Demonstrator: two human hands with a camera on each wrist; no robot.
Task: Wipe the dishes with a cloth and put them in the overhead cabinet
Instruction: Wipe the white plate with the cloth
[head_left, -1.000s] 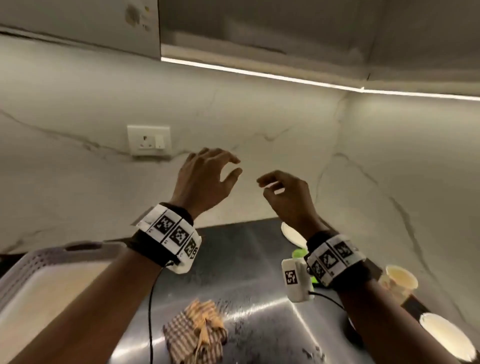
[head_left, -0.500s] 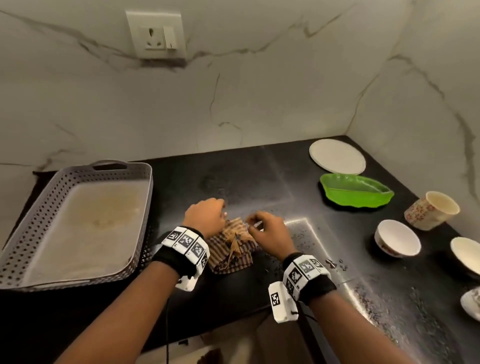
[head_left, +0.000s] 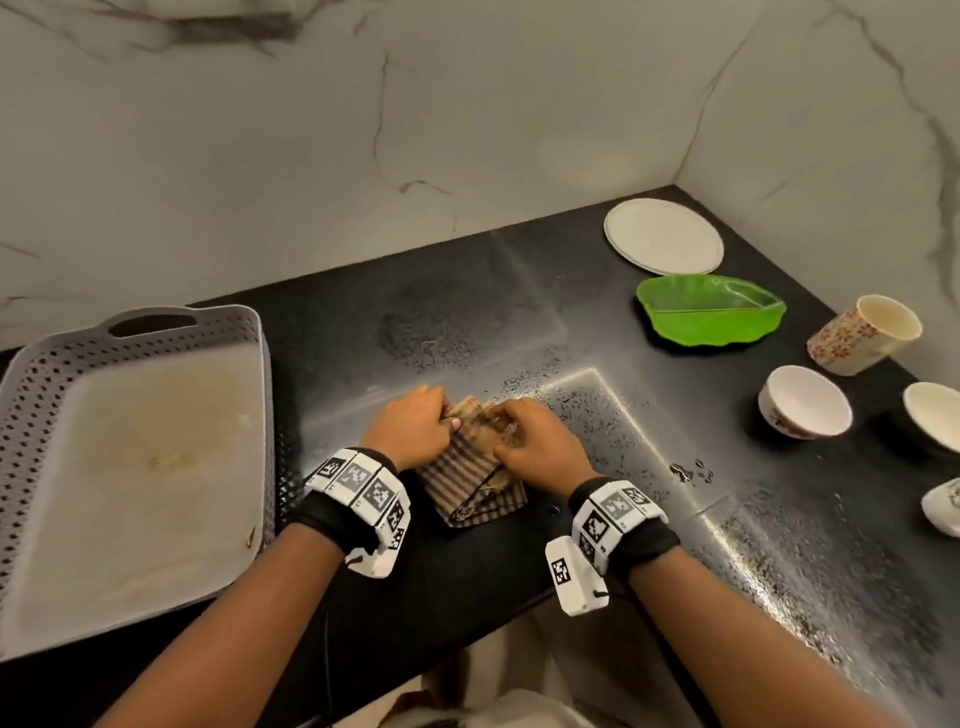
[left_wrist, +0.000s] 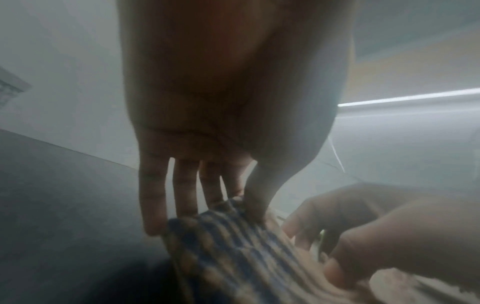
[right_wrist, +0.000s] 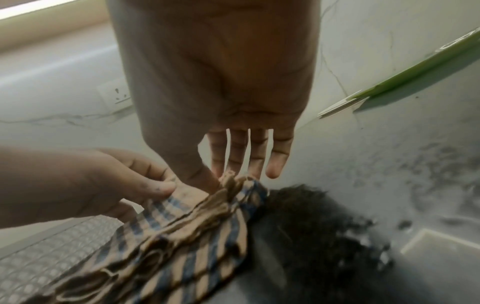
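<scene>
Left hand (left_wrist: 233, 102) pinches the far edge of a striped cloth (left_wrist: 233, 257). Right hand (left_wrist: 376, 236) grips it alongside, above the dark bench (left_wrist: 64, 195).

Both forearms reach forward, wrists close together. The left hand (head_left: 413, 426) and right hand (head_left: 540, 441) point downward, thumb and fingertips pinching.

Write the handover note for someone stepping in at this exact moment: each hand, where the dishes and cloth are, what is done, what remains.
Left hand: pinches the checked cloth at its far left edge.
Right hand: pinches the cloth's far right edge.
The cloth lies crumpled on the black counter, beside the perforated grey tray.
Dishes on the counter at right: white plate, green leaf-shaped dish, patterned cup on its side, white bowl, more at the frame's edge.
Done: cloth taken up, no dish in hand.
Left: wipe each dish, put it in the overhead cabinet, which is out of view.
</scene>
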